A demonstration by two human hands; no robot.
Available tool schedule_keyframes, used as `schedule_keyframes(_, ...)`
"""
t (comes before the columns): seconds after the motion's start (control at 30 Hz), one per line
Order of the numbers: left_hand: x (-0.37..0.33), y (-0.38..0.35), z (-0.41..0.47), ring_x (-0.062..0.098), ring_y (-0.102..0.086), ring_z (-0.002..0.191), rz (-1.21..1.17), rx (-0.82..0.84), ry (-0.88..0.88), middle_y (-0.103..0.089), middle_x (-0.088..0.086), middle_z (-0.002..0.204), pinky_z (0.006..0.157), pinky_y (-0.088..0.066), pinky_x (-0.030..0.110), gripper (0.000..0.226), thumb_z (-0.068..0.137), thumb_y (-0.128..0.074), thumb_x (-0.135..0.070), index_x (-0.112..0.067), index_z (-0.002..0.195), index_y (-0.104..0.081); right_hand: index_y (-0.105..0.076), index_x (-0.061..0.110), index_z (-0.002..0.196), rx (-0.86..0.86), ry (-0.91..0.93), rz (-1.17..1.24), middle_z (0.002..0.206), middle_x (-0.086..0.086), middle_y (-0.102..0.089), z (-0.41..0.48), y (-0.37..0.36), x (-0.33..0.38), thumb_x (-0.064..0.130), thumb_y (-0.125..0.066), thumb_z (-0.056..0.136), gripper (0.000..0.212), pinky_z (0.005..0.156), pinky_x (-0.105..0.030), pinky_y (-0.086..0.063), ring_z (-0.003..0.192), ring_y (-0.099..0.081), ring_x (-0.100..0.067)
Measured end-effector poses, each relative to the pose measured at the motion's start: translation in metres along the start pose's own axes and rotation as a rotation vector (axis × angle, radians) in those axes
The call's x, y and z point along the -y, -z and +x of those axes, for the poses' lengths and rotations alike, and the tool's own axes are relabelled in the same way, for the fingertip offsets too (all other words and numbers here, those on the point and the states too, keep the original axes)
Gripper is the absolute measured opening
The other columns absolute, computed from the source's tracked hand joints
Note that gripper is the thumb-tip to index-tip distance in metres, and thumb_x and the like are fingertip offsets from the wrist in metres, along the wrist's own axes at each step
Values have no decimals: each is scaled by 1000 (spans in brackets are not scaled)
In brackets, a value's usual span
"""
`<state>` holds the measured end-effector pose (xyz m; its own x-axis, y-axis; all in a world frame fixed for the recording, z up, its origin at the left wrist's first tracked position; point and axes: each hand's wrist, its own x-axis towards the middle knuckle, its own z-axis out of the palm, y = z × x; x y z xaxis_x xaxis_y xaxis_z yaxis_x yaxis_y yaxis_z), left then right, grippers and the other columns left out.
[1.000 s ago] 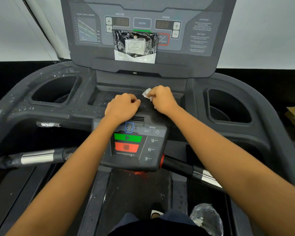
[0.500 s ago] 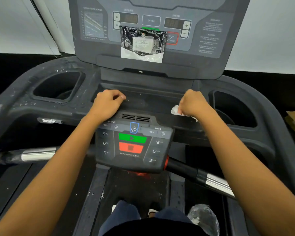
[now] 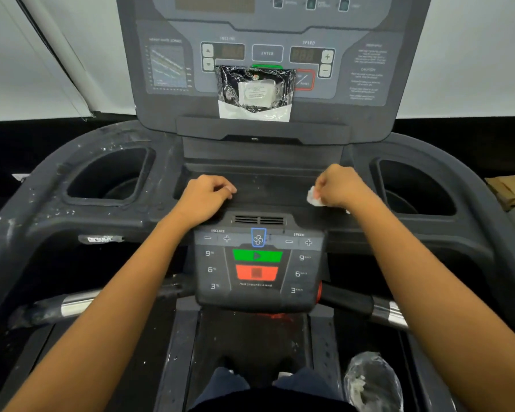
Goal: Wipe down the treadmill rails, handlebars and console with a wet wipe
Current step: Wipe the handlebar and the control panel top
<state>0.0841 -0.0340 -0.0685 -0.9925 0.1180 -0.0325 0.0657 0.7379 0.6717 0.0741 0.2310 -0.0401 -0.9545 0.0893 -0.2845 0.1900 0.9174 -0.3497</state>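
Note:
A dark grey treadmill console [image 3: 262, 58] fills the view, with a lower control panel [image 3: 257, 269] showing green and red buttons. My right hand [image 3: 342, 185] grips a crumpled white wet wipe [image 3: 314, 199] against the right end of the shallow tray [image 3: 268, 179] between the console and the panel. My left hand [image 3: 204, 194] rests with curled fingers on the tray's front edge at the left and holds nothing. Chrome-and-black handlebars [image 3: 72, 304] [image 3: 384, 310] stick out to both sides below the panel.
A black plastic packet with a white label [image 3: 254, 93] leans on the console ledge. Deep cup holders [image 3: 110, 173] [image 3: 414, 185] flank the tray. The left rail [image 3: 42, 209] is speckled white. A crumpled clear plastic wrapper [image 3: 372, 379] lies at lower right.
My right hand has slid the wipe from the tray's middle to its right end. My left hand has shifted left along the front edge. The view has tilted up slightly.

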Motion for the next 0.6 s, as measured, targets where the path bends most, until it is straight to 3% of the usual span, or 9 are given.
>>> schedule_keyframes(0.1,2,-1,3,12,-62,100,12,12,-13,-68,-13,83,90,-39,21,20,92,-54,-19,-22,93,-74,-72,6,96,-237,-16,6,101,-22,-67,10,2,-16,12,-55,86,20,78,-37,-54,90,-63,-39)
schedule_keyframes(0.2,3,-3,3,10,-62,100,9,42,-27,-67,-16,82,90,-38,21,21,92,-53,-20,-25,91,-73,-74,7,94,-323,28,23,100,-23,-67,2,-6,-19,1,-53,84,24,80,-43,-55,89,-63,-43)
schedule_keyframes(0.37,2,-3,3,8,-61,94,-12,50,-38,-69,-10,82,84,-37,18,22,92,-52,-18,-22,92,-74,-69,1,101,-259,-93,-14,103,-25,-64,-26,-7,-29,4,-54,87,21,82,-42,-54,92,-62,-42)
schedule_keyframes(0.5,3,-4,2,8,-61,91,-24,36,-25,-69,-9,80,85,-40,21,22,93,-52,-19,-22,92,-74,-59,-5,104,-271,-207,-66,111,-28,-58,-29,2,-26,3,-51,89,18,73,-37,-45,94,-58,-42)
schedule_keyframes(0.6,4,-3,2,9,-62,90,-39,14,-21,-69,-7,79,85,-40,20,22,93,-53,-17,-19,93,-74,-59,-2,107,-195,-140,-52,116,-28,-60,-27,-17,13,17,-60,86,28,84,-38,-48,107,-59,-43)
